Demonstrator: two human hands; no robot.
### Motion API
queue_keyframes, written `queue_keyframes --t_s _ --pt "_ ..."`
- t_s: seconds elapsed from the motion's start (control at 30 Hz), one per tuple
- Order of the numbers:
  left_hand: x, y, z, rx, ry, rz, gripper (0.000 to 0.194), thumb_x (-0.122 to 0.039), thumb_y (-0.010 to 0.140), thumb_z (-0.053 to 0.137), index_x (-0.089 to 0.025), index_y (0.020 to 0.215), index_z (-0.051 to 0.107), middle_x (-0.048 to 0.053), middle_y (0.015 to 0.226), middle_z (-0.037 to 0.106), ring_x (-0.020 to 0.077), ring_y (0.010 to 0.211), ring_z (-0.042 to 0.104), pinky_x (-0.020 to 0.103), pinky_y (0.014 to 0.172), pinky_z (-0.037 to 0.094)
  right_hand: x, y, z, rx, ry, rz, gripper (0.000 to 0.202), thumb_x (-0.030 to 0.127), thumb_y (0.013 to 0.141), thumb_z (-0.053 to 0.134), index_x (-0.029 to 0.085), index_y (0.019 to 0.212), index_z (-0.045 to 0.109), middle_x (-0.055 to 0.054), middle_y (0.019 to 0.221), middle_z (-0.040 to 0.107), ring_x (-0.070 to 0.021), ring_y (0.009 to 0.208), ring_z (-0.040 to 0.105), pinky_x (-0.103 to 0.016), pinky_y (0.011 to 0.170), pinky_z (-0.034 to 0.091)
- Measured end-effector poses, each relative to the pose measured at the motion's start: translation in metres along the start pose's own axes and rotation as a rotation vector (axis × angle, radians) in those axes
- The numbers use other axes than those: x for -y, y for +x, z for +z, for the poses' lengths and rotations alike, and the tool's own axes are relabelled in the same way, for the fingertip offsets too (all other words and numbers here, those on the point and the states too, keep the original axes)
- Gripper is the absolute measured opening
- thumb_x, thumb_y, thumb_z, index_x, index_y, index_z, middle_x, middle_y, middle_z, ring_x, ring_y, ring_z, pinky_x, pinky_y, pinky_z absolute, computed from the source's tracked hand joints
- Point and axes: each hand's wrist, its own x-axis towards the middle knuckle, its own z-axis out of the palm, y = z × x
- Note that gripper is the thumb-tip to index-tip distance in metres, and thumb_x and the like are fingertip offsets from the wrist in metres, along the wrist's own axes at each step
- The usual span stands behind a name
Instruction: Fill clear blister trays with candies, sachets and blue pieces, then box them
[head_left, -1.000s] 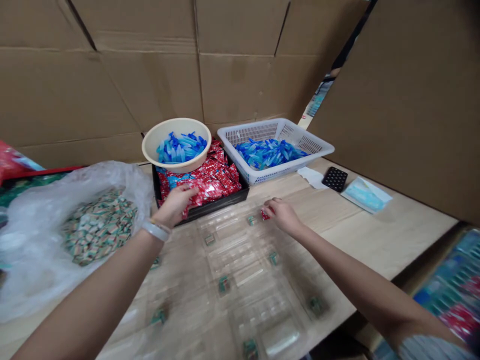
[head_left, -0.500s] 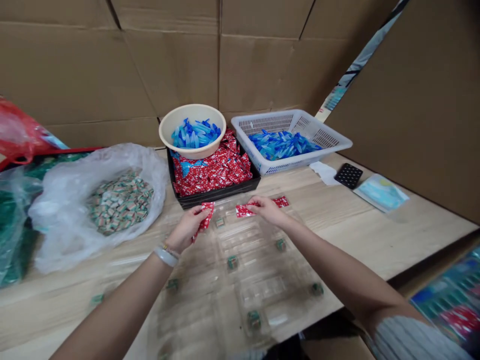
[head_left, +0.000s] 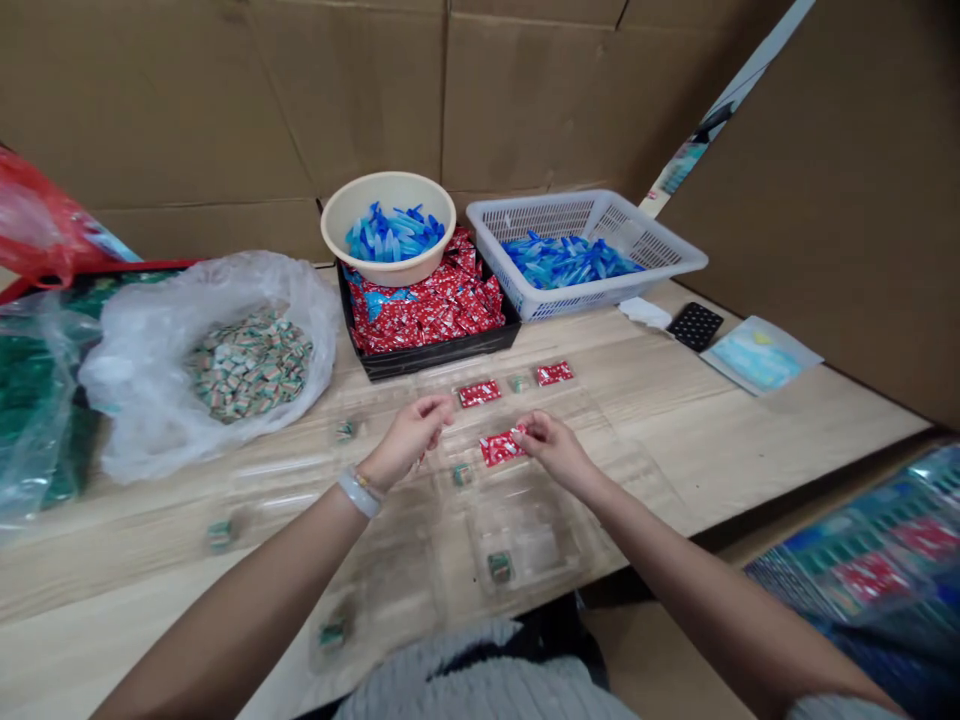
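Between the fingertips of my right hand (head_left: pixel 556 450) is one end of a red printed sachet (head_left: pixel 498 449), held low over a clear plastic blister tray (head_left: pixel 529 515). My left hand (head_left: pixel 411 437) hovers to its left, thumb and fingers pinched together; whatever is in them is hidden. Two more sachets lie at the tray's far side, a left one (head_left: pixel 478 393) and a right one (head_left: pixel 555 374). A small green-and-white wrapped piece (head_left: pixel 519 383) sits between them. Similar pieces rest in other hollows, such as a near piece (head_left: pixel 499 567) and a middle piece (head_left: pixel 462 475).
Behind the trays a black box (head_left: pixel 442 352) holds many red sachets, with a cream bowl (head_left: pixel 388 272) of blue pieces on top. A white basket (head_left: pixel 585 300) stands right of it. Left is a plastic bag (head_left: pixel 135 400) of small wrapped pieces. A black studded object (head_left: pixel 695 326) lies at right.
A sachet now lies at the tray's far left side. My right hand has moved nearer to me with a sachet. No red sachet shows clearly in my left hand now. The view has tilted down.
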Motion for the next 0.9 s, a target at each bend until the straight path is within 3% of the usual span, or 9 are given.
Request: queue_keyframes --t_s 0.1,0.17,0.27,0.33,0.43,0.57,0.63,0.77,0.9 --pt "0.01 -0.005 0.005 0.065 -0.308 -0.048 0.02 -0.023 0.072 0.049 -0.014 0.089 0.055 -0.003 0.063 0.047 0.0041 0.045 0.039 0.015 0.04 0.032 -0.004 -0.028 0.005 -0.203 -0.238 -0.041 0.019 0.035 0.069 0.056 0.018 0.078 0.053 -0.004 0.072 0.054 -0.0178 0.073 0.05 -0.031 0.066 0.039" --pt "0.014 -0.01 0.018 0.002 -0.383 0.02 0.022 -0.016 0.07 0.046 -0.014 0.09 0.054 -0.002 0.066 0.049 0.0056 0.051 0.045 0.017 0.048 0.038 0.01 -0.037 0.018 -0.234 -0.205 -0.092 0.025 0.036 0.066 0.06 0.018 0.082 0.054 -0.007 0.087 0.055 -0.021 0.084 0.049 -0.034 0.072 0.039" --pt "0.02 -0.018 0.041 -0.229 -0.27 0.239 0.023 -0.014 0.072 0.039 -0.017 0.09 0.052 0.0 0.074 0.054 0.0085 0.062 0.051 0.019 0.059 0.044 0.036 -0.037 0.045 0.021 0.232 -0.004 0.031 0.047 0.069 0.055 0.02 0.083 0.049 -0.002 0.073 0.053 -0.0156 0.064 0.051 -0.028 0.057 0.041" --pt "0.023 -0.023 0.041 -0.306 -0.096 0.35 0.024 -0.014 0.074 0.036 -0.017 0.09 0.053 0.002 0.081 0.058 0.011 0.071 0.054 0.022 0.068 0.046 0.047 -0.027 0.063 0.208 0.505 0.106 0.03 0.049 0.07 0.052 0.021 0.077 0.045 0.004 0.06 0.046 -0.0102 0.047 0.043 -0.023 0.045 0.035" --pt "0.023 -0.029 -0.001 -0.361 0.12 0.459 0.03 -0.015 0.075 0.035 -0.016 0.099 0.053 0.006 0.096 0.06 0.0146 0.088 0.057 0.028 0.082 0.045 0.052 0.004 0.083 0.211 0.51 0.053 0.025 0.042 0.068 0.055 0.02 0.07 0.043 0.006 0.057 0.043 -0.008 0.045 0.038 -0.021 0.044 0.031" --pt "0.026 -0.041 -0.09 -0.616 0.585 0.521 0.036 -0.02 0.077 0.038 -0.015 0.11 0.053 0.01 0.114 0.056 0.0198 0.105 0.051 0.036 0.096 0.036 0.06 0.056 0.108 0.106 -0.012 -0.217 0.007 0.026 0.072 0.052 0.019 0.072 0.053 0.003 0.063 0.05 -0.0114 0.061 0.046 -0.023 0.06 0.036" --pt "0.033 -0.048 -0.119 -0.518 0.933 0.492 0.035 -0.022 0.078 0.04 -0.015 0.109 0.056 0.011 0.119 0.054 0.0221 0.113 0.046 0.039 0.101 0.03 0.067 0.072 0.122 0.161 -0.323 -0.305 0.007 0.024 0.074 0.053 0.019 0.076 0.058 0.0 0.072 0.056 -0.0138 0.07 0.048 -0.026 0.067 0.037" --pt "0.057 -0.058 -0.134 -0.272 1.323 0.434 0.04 -0.027 0.083 0.037 -0.013 0.119 0.049 0.013 0.13 0.044 0.0241 0.122 0.036 0.043 0.103 0.024 0.074 0.07 0.145 0.181 -0.789 -0.582 0.017 0.028 0.079 0.05 0.017 0.082 0.062 -0.009 0.093 0.057 -0.0213 0.09 0.047 -0.033 0.077 0.035" --pt "0.056 -0.058 -0.135 -0.303 1.369 0.496 0.045 -0.032 0.085 0.036 -0.014 0.126 0.041 0.013 0.137 0.034 0.024 0.126 0.029 0.043 0.103 0.026 0.072 0.058 0.142 0.422 -0.851 -0.837 0.031 0.039 0.084 0.043 0.018 0.096 0.061 -0.009 0.094 0.06 -0.0213 0.092 0.048 -0.034 0.079 0.035"
